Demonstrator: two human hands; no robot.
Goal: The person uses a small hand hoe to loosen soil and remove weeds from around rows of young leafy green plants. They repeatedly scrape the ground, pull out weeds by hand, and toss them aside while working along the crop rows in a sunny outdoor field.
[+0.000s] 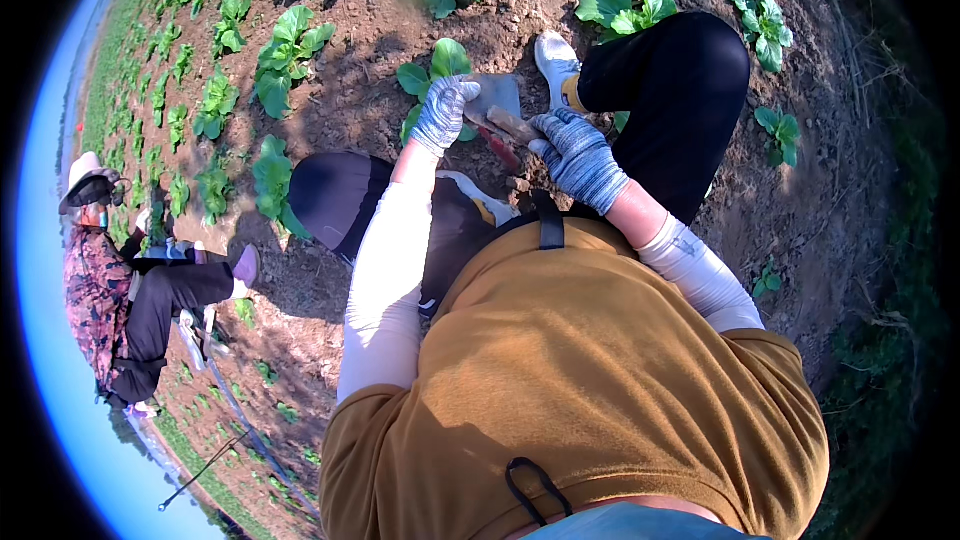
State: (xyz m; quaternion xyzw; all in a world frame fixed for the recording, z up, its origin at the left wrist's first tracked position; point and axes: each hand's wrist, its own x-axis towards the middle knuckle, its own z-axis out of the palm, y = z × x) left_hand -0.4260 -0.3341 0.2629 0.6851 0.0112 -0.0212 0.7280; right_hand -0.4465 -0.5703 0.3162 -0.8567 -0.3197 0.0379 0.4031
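Observation:
My right hand [581,157], in a grey-blue knit glove, is closed around the short wooden handle [514,124] of a hand tool. The tool's flat, soil-smeared metal blade [498,93] lies beyond the handle. At the blade's left edge, my left hand [445,114], gloved alike, pinches it between thumb and fingers. Below the handle a red piece [501,150] shows near the ground; whether it belongs to the tool I cannot tell. A leafy green seedling [448,60] grows just behind my left hand, partly hidden by it.
Rows of leafy plants [283,56] stand in the brown soil [360,75] ahead and left. My bent knees flank the hands, with a white shoe [556,64] by the blade. At left a person [112,277] in a hat sits low. Dark grass [892,360] borders the right.

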